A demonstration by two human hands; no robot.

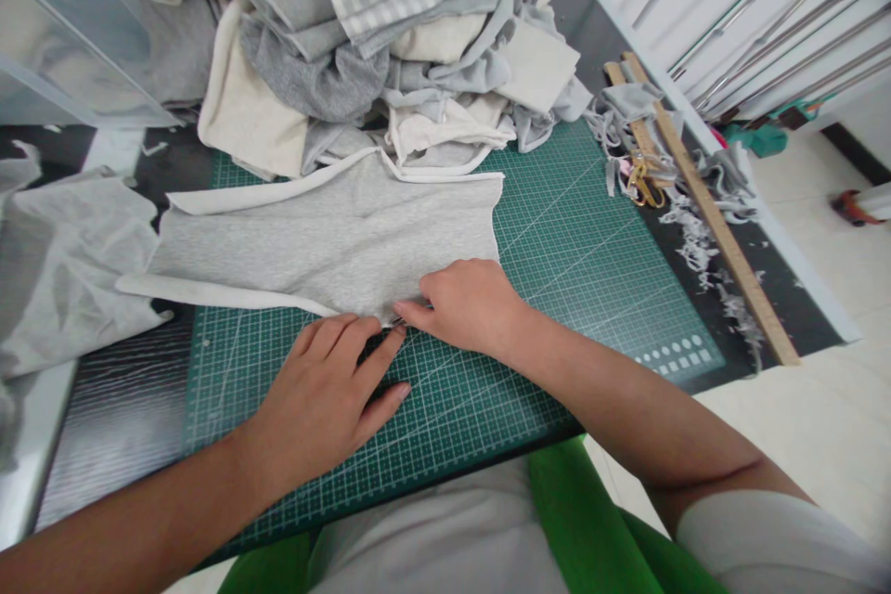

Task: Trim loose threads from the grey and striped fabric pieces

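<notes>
Grey fabric piece (pixel 334 241) soft matt knit; cutting mat (pixel 591 278) smooth matt; ruler (pixel 710 204) wood.

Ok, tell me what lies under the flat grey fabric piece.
The flat grey fabric piece lies on the green gridded cutting mat; its left end overhangs dark tabletop. Anything beneath is hidden.

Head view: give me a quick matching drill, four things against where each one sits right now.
Things:
1. grey fabric piece
2. fabric pile
3. wooden ruler
4. left hand

Places:
A. along the right edge of the table
B. heaped at the far end of the cutting mat
C. flat on the mat, fingers at the fabric's near edge
D. spread flat across the mat's middle

Pairs: 1-D, 2-B, 3-A, 4-C
</notes>
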